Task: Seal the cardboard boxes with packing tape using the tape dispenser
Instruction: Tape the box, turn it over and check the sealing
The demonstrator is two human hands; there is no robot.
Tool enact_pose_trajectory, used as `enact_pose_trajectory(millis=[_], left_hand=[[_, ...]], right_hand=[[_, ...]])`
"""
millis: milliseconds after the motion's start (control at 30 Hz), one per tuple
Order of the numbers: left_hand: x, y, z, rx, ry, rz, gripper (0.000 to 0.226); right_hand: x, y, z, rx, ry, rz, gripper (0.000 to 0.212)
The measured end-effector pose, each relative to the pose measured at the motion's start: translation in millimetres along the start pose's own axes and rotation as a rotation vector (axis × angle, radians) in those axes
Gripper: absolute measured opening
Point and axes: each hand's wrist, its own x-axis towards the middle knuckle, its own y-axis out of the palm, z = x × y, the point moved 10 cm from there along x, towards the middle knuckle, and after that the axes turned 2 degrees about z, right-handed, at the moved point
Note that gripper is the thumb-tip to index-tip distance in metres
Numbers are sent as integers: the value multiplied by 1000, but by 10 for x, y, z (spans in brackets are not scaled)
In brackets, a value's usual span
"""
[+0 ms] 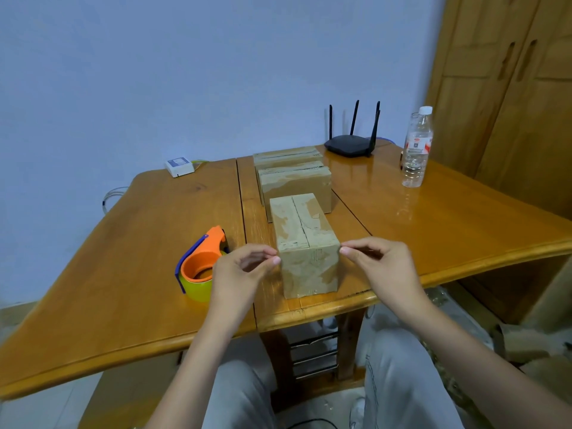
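Centrally, a small cardboard box (305,243) stands on the wooden counter (139,274) close to its near edge, its top flaps meeting in a dark, unsealed seam that runs away from the viewer; patches of old tape residue mark its top and front face. Left hand (240,270): the grip is partly closed, fingers curled, with thumb and forefinger tips touching the upper left corner of the box's front face; whether anything thin is pinched between them cannot be told. Right hand (376,261): likewise curled, thumb and forefinger brought together at the upper right corner of the same face, touching or just beside the cardboard. Both forearms reach in from below the frame.

Tape dispenser (201,264): orange body with a blue blade guard, carrying a yellowish tape roll, resting on the counter just left of the left hand and untouched by either hand. Behind the near box, two further cardboard boxes (294,181) lie one after the other along the counter's middle panel, each showing tape across its top.

Background: a black router (351,144) with upright antennas at the far edge, a clear plastic water bottle (416,150) to its right, a small white device (179,166) at the far left corner, and a wooden wardrobe (501,88) at right.
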Motion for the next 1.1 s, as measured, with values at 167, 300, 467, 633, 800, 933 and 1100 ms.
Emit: enact_pose_trajectory(millis=[167,300,467,633,800,933,1100], left_hand=[[2,-19,36,-7,-14,20,14],[-32,-43,68,-7,-10,8,11],[-38,-80,96,2,1,-29,9],[-38,-97,89,0,17,-37,9],[-60,-70,89,-17,0,-25,12],[-77,-8,97,-36,-12,25,12],[-41,6,93,-34,-10,20,9]], right_hand=[[-7,11,-13,-12,-3,31,14],[-40,13,-22,34,-15,6,14],[-37,-14,-50,94,-14,-62,11],[-50,-16,-38,78,-28,-75,12],[-89,-10,-24,39,-43,-58,16],[-90,21,-28,74,-36,-8,13],[-52,46,17,95,-38,52,11]])
